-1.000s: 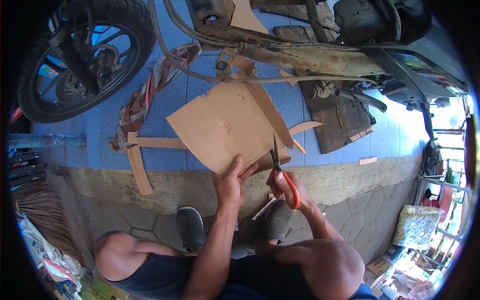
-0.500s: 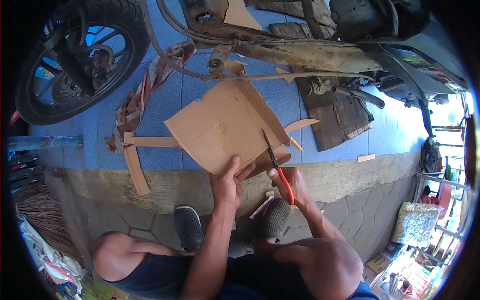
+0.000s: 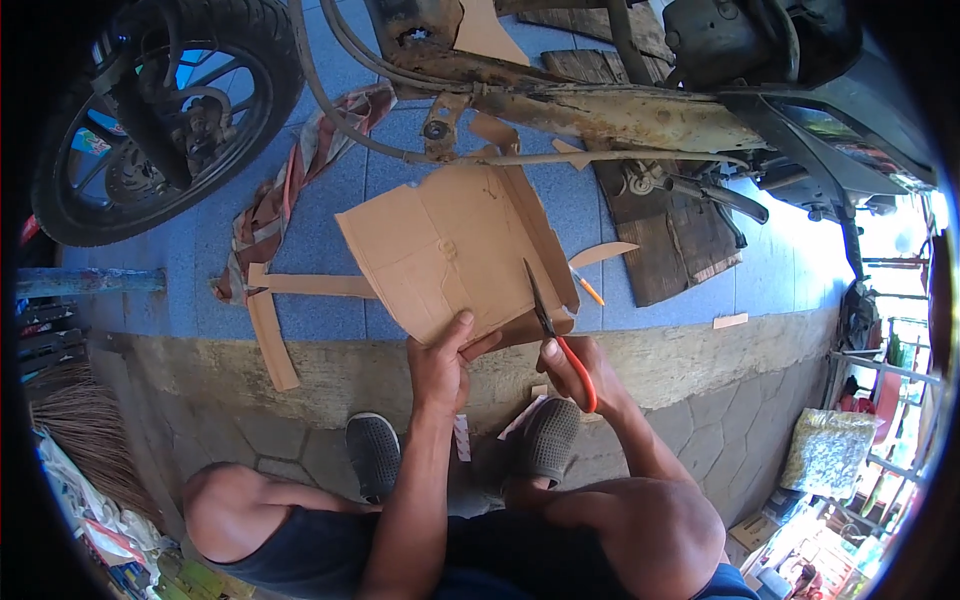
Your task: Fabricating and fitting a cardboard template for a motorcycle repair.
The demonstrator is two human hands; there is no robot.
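My left hand (image 3: 440, 365) grips the near edge of a brown cardboard piece (image 3: 420, 240), thumb on top and fingers underneath. The cardboard is tilted, with a folded flap along its right side. In my right hand (image 3: 580, 375) is a pair of scissors (image 3: 571, 365) with red handles and dark blades. The blades lie over the cardboard's right part, near the fold, pointing away from me. Whether they are cutting into it I cannot tell. My right fingers are partly hidden behind the handles.
A motorcycle frame (image 3: 620, 110) spans the far side, its wheel (image 3: 165, 125) at far left. Cardboard strips (image 3: 272, 340), a striped cloth (image 3: 300, 165), an orange-handled cutter (image 3: 590, 290) and wooden boards (image 3: 670, 230) lie on blue tiles. A broom (image 3: 85, 430) is at left.
My left hand has shifted slightly left and nearer me. The cardboard has turned a little, and the scissors have tilted slightly in my right hand.
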